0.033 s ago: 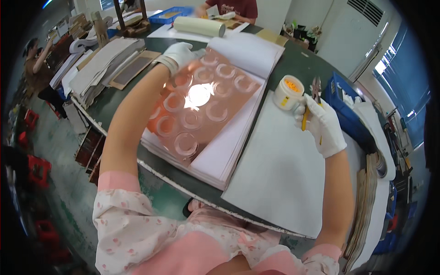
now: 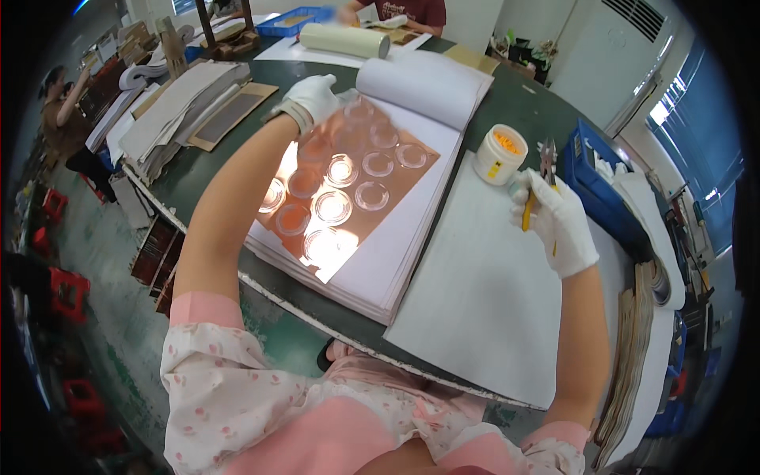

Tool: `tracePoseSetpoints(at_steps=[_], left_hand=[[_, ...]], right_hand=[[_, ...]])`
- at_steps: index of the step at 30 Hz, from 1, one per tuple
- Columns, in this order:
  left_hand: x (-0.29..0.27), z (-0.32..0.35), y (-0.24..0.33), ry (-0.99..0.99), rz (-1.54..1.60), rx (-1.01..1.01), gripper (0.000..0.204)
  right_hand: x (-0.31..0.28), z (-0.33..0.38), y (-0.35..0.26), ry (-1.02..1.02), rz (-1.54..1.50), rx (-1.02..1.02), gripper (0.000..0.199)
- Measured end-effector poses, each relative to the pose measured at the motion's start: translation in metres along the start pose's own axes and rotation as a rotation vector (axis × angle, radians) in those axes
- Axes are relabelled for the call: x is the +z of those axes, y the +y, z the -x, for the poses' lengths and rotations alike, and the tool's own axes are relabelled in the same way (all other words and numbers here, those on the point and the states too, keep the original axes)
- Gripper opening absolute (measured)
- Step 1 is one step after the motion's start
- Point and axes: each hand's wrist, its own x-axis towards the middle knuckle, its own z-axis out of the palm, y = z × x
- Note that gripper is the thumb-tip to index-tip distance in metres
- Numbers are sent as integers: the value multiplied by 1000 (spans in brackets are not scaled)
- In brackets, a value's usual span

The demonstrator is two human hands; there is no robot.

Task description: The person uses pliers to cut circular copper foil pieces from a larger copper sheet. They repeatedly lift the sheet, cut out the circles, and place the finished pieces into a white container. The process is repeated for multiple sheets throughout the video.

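Note:
A copper-coloured shiny sheet (image 2: 360,170) with several ring shapes lies at a slant over a stack of white paper (image 2: 380,273). My left hand (image 2: 314,96), in a white glove, is closed at the sheet's far left corner; the fingertips are partly hidden. In my right hand (image 2: 554,222), also gloved in white, is a pair of pliers (image 2: 547,162) with yellow handles, jaws pointing away from me. Just left of the pliers stands a white tub (image 2: 499,157) holding orange bits.
A large pale sheet (image 2: 483,293) covers the table's right part. Beyond my right hand sits a blue bin (image 2: 598,174). Stacked grey boards (image 2: 186,111) lie at left, and a pale roll (image 2: 344,41) at the far side, where another person (image 2: 408,16) works.
The copper-coloured sheet has shifted slightly and its far right corner has come nearer and left. Bright reflections on it have spread over several rings. My right hand keeps the pliers almost in place.

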Motion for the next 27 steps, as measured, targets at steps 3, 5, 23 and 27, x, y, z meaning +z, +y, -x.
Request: tracePoseSetpoints(at_steps=[3, 5, 23, 27], left_hand=[[27, 39, 39, 111, -17, 285, 46], [39, 73, 68, 181, -50, 443, 47], [34, 92, 121, -454, -177, 184, 34], [54, 90, 123, -94, -109, 429, 48]], right_hand=[[-10, 26, 27, 111, 59, 118, 24], [-21, 40, 46, 126, 77, 180, 25], [-81, 57, 154, 7, -831, 191, 25], [-80, 57, 151, -18, -776, 213, 24]])
